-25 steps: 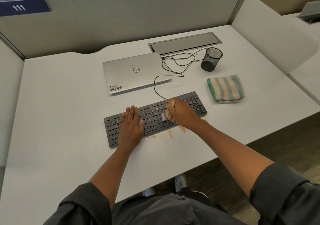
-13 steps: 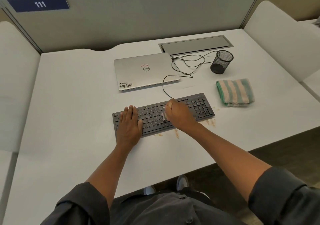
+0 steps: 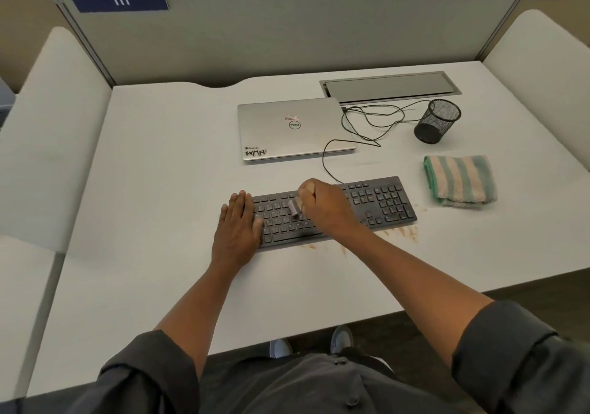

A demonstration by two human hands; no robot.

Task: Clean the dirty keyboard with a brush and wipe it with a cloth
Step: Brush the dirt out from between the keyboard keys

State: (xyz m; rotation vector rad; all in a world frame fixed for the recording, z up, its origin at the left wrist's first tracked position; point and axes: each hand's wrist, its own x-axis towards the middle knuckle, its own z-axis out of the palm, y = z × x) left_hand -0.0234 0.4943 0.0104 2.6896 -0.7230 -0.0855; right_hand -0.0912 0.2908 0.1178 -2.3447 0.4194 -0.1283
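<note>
Black keyboard [image 3: 376,203], brown dirt streaks along its near edge.

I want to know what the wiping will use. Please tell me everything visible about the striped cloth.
The cloth is a soft towel-like fabric with green and pale pinkish stripes, folded into a thick rectangle. It lies flat on the white desk, just right of the keyboard and in front of the black mesh cup. No hand touches it.
</note>
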